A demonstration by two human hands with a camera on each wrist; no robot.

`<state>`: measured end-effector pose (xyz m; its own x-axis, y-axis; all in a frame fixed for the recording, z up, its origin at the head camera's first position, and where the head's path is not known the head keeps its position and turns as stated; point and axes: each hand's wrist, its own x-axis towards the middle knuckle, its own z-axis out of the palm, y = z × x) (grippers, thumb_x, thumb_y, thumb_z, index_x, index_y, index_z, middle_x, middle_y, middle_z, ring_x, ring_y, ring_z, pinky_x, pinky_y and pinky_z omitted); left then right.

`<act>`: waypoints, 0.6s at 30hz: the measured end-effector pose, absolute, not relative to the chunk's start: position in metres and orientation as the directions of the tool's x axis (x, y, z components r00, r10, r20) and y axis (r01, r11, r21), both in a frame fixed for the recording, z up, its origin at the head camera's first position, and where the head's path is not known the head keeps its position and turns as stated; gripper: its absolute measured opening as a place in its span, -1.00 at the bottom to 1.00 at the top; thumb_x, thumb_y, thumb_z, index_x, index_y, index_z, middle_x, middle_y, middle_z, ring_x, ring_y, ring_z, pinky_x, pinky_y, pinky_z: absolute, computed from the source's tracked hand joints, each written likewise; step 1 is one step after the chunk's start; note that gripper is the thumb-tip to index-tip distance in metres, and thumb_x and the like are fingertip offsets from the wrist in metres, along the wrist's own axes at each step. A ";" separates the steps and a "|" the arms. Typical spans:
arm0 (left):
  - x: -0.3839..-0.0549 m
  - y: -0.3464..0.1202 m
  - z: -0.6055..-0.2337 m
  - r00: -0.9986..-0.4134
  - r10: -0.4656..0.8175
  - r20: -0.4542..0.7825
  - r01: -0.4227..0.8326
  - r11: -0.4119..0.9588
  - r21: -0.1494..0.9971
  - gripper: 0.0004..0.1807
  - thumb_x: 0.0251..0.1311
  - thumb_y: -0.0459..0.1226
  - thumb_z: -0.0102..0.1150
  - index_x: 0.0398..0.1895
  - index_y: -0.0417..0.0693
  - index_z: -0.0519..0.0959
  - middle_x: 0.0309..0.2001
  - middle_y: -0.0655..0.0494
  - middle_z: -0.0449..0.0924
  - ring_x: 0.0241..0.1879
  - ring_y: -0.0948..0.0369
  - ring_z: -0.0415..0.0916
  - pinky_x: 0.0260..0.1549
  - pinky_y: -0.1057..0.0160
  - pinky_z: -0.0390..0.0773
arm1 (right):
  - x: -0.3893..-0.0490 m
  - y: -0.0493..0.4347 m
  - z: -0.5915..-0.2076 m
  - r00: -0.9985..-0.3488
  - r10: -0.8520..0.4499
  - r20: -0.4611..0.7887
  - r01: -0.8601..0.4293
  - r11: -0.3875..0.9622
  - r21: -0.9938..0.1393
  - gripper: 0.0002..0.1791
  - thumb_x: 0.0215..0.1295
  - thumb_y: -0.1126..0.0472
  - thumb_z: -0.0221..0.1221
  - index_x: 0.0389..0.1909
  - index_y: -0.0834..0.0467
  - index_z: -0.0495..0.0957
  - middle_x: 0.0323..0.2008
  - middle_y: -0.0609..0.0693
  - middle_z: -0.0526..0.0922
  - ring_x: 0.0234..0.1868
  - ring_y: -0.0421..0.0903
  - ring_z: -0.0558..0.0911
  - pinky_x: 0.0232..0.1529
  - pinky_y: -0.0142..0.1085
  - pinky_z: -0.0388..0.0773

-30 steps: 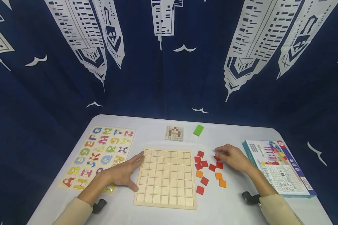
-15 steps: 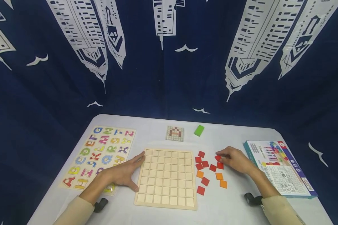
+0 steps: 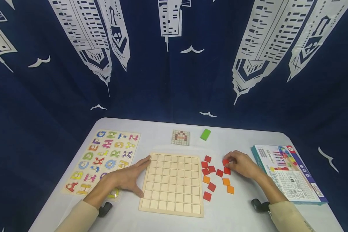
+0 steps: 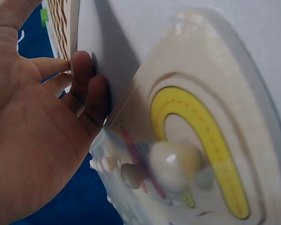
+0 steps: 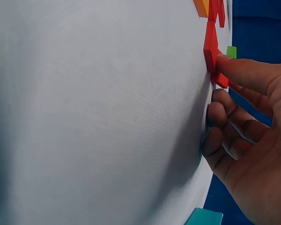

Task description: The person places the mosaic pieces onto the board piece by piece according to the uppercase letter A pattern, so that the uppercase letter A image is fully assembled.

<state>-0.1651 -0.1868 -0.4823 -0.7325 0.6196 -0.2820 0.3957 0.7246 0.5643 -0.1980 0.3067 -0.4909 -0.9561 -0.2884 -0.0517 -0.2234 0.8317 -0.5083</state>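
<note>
My left hand point(image 3: 127, 179) lies at the left edge of the wooden grid board point(image 3: 172, 186), thumb and fingers spread and touching its rim. The board's square cells hold no tiles. Right of the board, my right hand point(image 3: 241, 163) pinches a red square tile point(image 3: 226, 162) between thumb and fingers. In the right wrist view that tile point(image 5: 220, 80) is partly hidden by the thumb point(image 5: 239, 70), and another red tile point(image 5: 210, 47) lies beside it. Several red tiles point(image 3: 211, 169) and a few orange tiles point(image 3: 226, 181) are scattered flat between board and hand.
An alphabet puzzle board point(image 3: 88, 166) with knobbed letters lies on the left, partly under my left forearm. A small pattern card point(image 3: 180, 138) and a green block point(image 3: 205, 134) lie at the back. A printed box point(image 3: 290, 174) is at the right.
My right hand's fingers have closed on the red tile, which has shifted slightly. The left hand and the board stay in place.
</note>
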 end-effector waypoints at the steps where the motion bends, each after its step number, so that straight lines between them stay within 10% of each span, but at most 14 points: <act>1: -0.165 -0.186 -0.482 -0.733 0.617 -0.287 0.393 0.728 0.563 0.47 -0.34 0.11 0.66 0.63 -0.07 -0.07 0.65 0.10 -0.37 0.60 0.06 -0.21 0.48 -0.01 0.14 | -0.198 0.307 -0.491 -0.957 -0.284 -0.052 -0.219 0.832 -0.509 -0.75 0.21 0.24 0.37 -0.08 0.07 0.67 -0.25 -0.07 0.62 -0.27 -0.12 0.50 -0.27 -0.36 0.55; 18: -0.168 -0.184 -0.482 -0.734 0.607 -0.305 0.377 0.737 0.561 0.47 -0.37 0.09 0.68 0.63 0.00 -0.04 0.65 0.13 -0.36 0.60 0.05 -0.19 0.46 -0.02 0.17 | -0.199 0.301 -0.493 -0.966 -0.250 -0.070 -0.167 0.805 -0.569 -0.73 0.22 0.20 0.38 -0.06 0.08 0.66 -0.39 -0.11 0.57 -0.32 -0.12 0.50 -0.38 -0.39 0.51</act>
